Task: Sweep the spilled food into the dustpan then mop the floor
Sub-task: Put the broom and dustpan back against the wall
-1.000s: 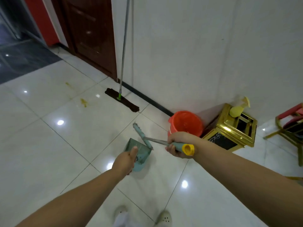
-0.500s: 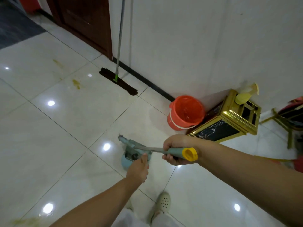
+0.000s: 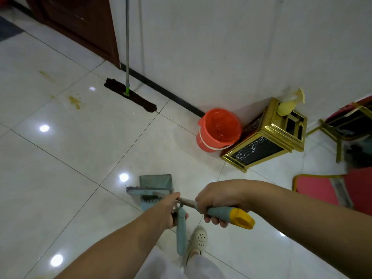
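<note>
Judging from where things lie, I put this task near its start, with both stages not yet done. I have my right hand (image 3: 218,202) wrapped around the grey grip of the broom (image 3: 150,192), just ahead of its yellow end cap, and the broom's head sits low across the dustpan (image 3: 156,181). My left hand (image 3: 171,211) is curled around the top of the dustpan's handle, where the two handles cross; the handle runs down toward my shoe (image 3: 198,239). The dustpan hangs or rests just above the floor (image 3: 80,148) in front of me; I cannot tell whether it touches the tile, and I see no food in it, though its inside is mostly hidden by the broom head. The spilled food (image 3: 74,101) shows as yellowish-brown marks on the tiles well away to the left, with a fainter streak (image 3: 45,75) farther off, so the sweeping has not reached it as far as I can see. The mop (image 3: 130,95) leans against the wall (image 3: 221,47) with its dark head on the floor, untouched, near the door. An orange bucket (image 3: 218,129) stands beside a gold-framed bin (image 3: 263,137) by the wall. What is left, in my reading: carry both tools to the stains, sweep them in, then take up the mop.
</note>
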